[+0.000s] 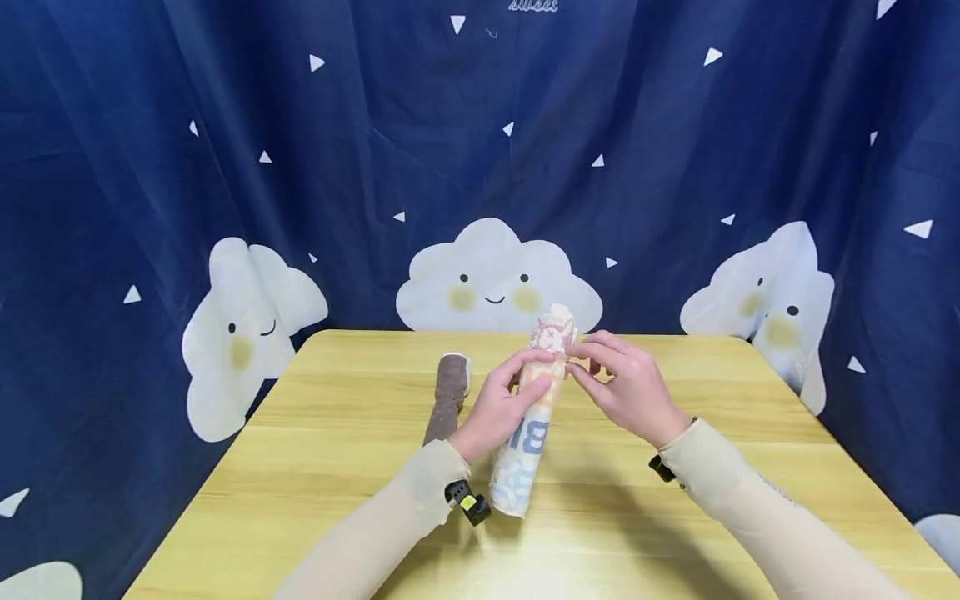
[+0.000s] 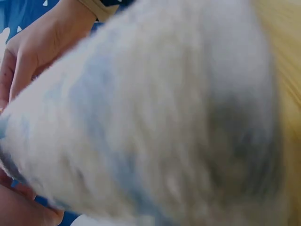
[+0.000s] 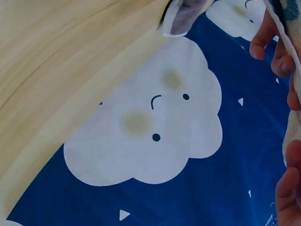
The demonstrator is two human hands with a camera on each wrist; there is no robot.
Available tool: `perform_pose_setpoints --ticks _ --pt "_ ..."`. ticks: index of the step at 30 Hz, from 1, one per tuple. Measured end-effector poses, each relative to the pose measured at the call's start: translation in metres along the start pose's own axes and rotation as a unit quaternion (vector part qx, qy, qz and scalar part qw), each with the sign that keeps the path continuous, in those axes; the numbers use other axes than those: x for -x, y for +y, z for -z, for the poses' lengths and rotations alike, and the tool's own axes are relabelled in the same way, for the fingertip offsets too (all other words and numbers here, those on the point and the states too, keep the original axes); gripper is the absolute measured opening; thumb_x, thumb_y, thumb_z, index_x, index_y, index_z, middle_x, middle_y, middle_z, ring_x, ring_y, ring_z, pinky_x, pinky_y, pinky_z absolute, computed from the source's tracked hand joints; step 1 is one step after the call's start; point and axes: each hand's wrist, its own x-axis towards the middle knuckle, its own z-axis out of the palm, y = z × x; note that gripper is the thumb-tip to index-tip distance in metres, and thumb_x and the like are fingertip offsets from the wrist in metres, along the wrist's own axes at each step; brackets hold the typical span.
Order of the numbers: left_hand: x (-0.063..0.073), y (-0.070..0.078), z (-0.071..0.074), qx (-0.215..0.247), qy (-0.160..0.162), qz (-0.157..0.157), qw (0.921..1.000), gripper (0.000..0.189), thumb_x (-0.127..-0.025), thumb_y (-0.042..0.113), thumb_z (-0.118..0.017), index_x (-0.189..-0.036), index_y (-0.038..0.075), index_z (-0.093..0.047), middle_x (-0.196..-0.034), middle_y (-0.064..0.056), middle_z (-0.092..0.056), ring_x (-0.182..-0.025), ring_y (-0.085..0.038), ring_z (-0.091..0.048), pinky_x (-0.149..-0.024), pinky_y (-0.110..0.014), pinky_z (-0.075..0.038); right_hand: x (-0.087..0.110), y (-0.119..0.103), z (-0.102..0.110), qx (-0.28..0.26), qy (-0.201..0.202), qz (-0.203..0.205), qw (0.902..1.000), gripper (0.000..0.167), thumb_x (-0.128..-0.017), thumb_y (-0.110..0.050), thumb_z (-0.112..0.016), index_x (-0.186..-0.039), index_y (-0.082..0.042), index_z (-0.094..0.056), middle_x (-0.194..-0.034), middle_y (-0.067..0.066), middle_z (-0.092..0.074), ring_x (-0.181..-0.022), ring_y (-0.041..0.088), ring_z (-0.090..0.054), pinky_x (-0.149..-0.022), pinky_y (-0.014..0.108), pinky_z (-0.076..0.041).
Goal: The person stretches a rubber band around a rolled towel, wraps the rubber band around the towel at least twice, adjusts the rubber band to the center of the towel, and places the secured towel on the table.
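A white towel (image 1: 525, 450) with coloured print is rolled into a long tube, held slanting over the table, its upper end leaning away. Around its upper half my left hand (image 1: 501, 408) grips it, thumb across the front. My right hand (image 1: 626, 385) pinches the towel's edge near the upper end with thumb and fingertips. In the left wrist view the towel roll (image 2: 141, 117) fills most of the picture, blurred, with the right hand (image 2: 40, 47) behind it. Only a strip of the towel (image 3: 295, 37) shows in the right wrist view, with fingers beside it.
A brown rolled cloth (image 1: 450, 392) with a pale end lies on the wooden table (image 1: 300, 500), left of the towel and partly behind the left hand. Beyond the table's far edge hangs a dark blue curtain (image 1: 360, 150) with clouds and triangles.
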Motion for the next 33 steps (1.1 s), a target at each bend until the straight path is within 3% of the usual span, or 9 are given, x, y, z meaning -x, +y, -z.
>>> perform_pose_setpoints --ticks 5,7,9,15,20,22,25,30,33 --pt "0.002 0.000 0.002 0.015 0.012 -0.001 0.9998 0.030 -0.101 0.027 -0.061 -0.131 0.028 -0.059 -0.119 -0.009 -0.062 -0.091 -0.017 -0.062 -0.073 -0.034 -0.057 -0.004 -0.003 -0.005 -0.019 -0.035 -0.034 0.9986 0.012 -0.084 -0.002 -0.073 -0.089 -0.013 -0.070 -0.081 -0.007 -0.061 -0.066 0.009 -0.054 -0.054 0.025 -0.043" --pt "0.004 0.001 0.003 0.021 0.019 -0.005 0.9996 0.030 -0.101 0.024 -0.061 -0.131 0.024 -0.060 -0.118 -0.010 -0.062 -0.090 -0.017 -0.063 -0.073 -0.033 -0.057 -0.005 -0.005 -0.007 -0.064 -0.048 -0.065 0.9947 0.014 -0.087 -0.002 -0.070 -0.087 -0.016 -0.067 -0.078 -0.007 -0.056 -0.064 0.010 -0.051 -0.053 0.026 -0.040" --pt "0.004 0.003 0.003 0.024 0.027 -0.011 0.9993 0.030 -0.101 0.022 -0.062 -0.131 0.022 -0.060 -0.117 -0.011 -0.063 -0.090 -0.017 -0.063 -0.073 -0.033 -0.058 -0.007 -0.006 -0.007 -0.124 -0.059 -0.109 0.9845 0.016 -0.089 -0.001 -0.068 -0.086 -0.017 -0.065 -0.076 -0.007 -0.054 -0.063 0.010 -0.048 -0.053 0.025 -0.039" --pt "0.005 0.011 0.003 0.040 0.051 -0.026 0.9976 0.029 -0.100 0.019 -0.063 -0.129 0.018 -0.060 -0.111 -0.012 -0.063 -0.088 -0.021 -0.063 -0.072 -0.033 -0.058 -0.012 -0.010 -0.004 -0.297 -0.080 -0.228 0.9237 0.016 -0.092 0.006 -0.059 -0.087 -0.009 -0.061 -0.073 0.004 -0.052 -0.055 0.014 -0.044 -0.049 0.027 -0.037" --pt "0.005 0.016 0.005 0.051 0.069 -0.040 0.9955 0.028 -0.099 0.014 -0.062 -0.127 0.015 -0.061 -0.112 -0.011 -0.063 -0.088 -0.019 -0.062 -0.072 -0.032 -0.057 -0.017 -0.012 0.002 -0.400 -0.092 -0.252 0.8765 0.012 -0.092 0.009 -0.046 -0.086 0.002 -0.053 -0.092 0.011 -0.059 -0.053 0.022 -0.041 -0.051 0.029 -0.039" --pt "0.004 0.017 0.007 0.047 0.071 -0.045 0.9954 0.028 -0.099 0.014 -0.063 -0.127 0.015 -0.061 -0.112 -0.011 -0.063 -0.087 -0.017 -0.062 -0.072 -0.032 -0.057 -0.018 -0.011 0.004 -0.425 -0.106 -0.258 0.8612 0.013 -0.093 0.008 -0.043 -0.085 0.003 -0.051 -0.089 0.011 -0.060 -0.052 0.025 -0.041 -0.053 0.031 -0.040" --pt "0.005 0.020 0.010 0.039 0.079 -0.049 0.9949 0.027 -0.099 0.015 -0.064 -0.126 0.015 -0.062 -0.113 -0.011 -0.064 -0.086 -0.016 -0.063 -0.071 -0.032 -0.057 -0.020 -0.008 0.007 -0.422 -0.154 -0.259 0.8549 0.015 -0.094 0.007 -0.043 -0.085 0.001 -0.053 -0.069 0.009 -0.053 -0.050 0.024 -0.039 -0.052 0.032 -0.037" --pt "0.006 0.023 0.015 0.033 0.105 -0.056 0.9924 0.024 -0.097 0.013 -0.065 -0.122 0.013 -0.064 -0.110 -0.012 -0.066 -0.082 -0.015 -0.064 -0.069 -0.030 -0.057 -0.025 -0.007 0.016 -0.340 -0.250 -0.247 0.8723 0.023 -0.099 0.003 -0.045 -0.089 -0.004 -0.064 -0.058 0.013 -0.046 -0.044 0.017 -0.038 -0.044 0.030 -0.033" --pt "0.007 0.026 0.017 0.029 0.107 -0.057 0.9922 0.023 -0.097 0.012 -0.065 -0.120 0.012 -0.064 -0.109 -0.013 -0.066 -0.080 -0.015 -0.064 -0.067 -0.030 -0.057 -0.031 -0.009 0.023 -0.281 -0.306 -0.262 0.8712 0.028 -0.100 0.000 -0.042 -0.095 -0.007 -0.069 -0.059 0.011 -0.055 -0.041 0.014 -0.040 -0.044 0.028 -0.039"
